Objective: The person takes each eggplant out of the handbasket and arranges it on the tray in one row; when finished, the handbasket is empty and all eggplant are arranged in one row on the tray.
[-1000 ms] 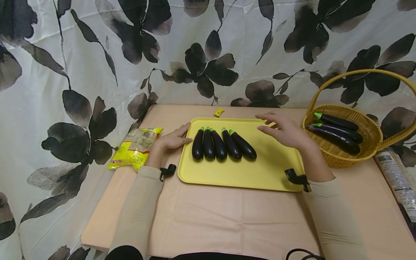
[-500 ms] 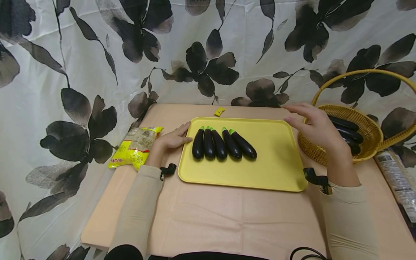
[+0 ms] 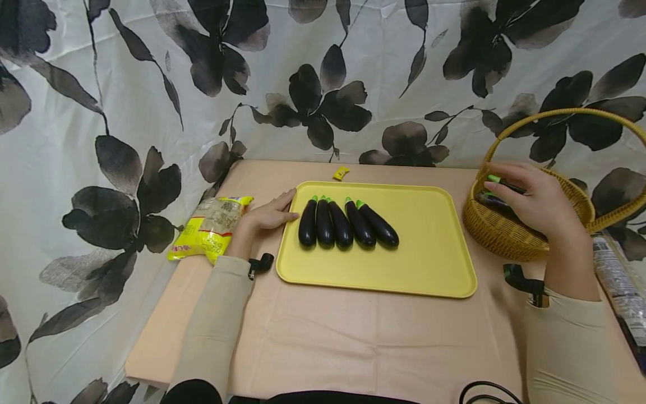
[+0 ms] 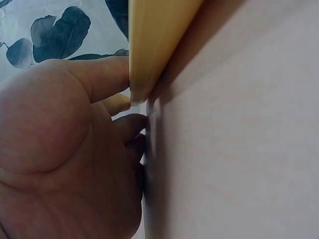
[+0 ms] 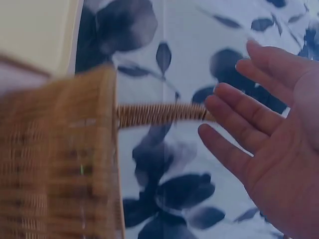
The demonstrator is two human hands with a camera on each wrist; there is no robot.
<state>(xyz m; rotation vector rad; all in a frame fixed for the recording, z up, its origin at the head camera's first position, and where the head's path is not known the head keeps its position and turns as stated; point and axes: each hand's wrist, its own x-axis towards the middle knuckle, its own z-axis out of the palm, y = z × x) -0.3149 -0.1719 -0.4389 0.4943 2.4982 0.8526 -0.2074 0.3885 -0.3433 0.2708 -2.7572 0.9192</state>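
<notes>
Eggplants point(image 3: 493, 203) in the wicker basket point(image 3: 492, 238) lie beneath the nearer right grip point(image 3: 542, 196) (wide, empty), stem ends point(image 3: 493, 178) pointing toward the yellow tray point(image 3: 429, 264).

Tray point(image 3: 424, 247) plain yellow. Eggplants point(image 3: 341, 227) near-black from here, green-tipped. Basket point(image 3: 497, 238) golden-brown, woven pattern. Tabletop point(image 3: 323, 336) pale peach. Curtain point(image 3: 386, 62) white, black-and-grey floral print. Bag point(image 3: 214, 227) yellow, reddish print. Sleeves point(image 3: 217, 317) plain beige. Wrist mounts point(image 3: 261, 264) black.
</notes>
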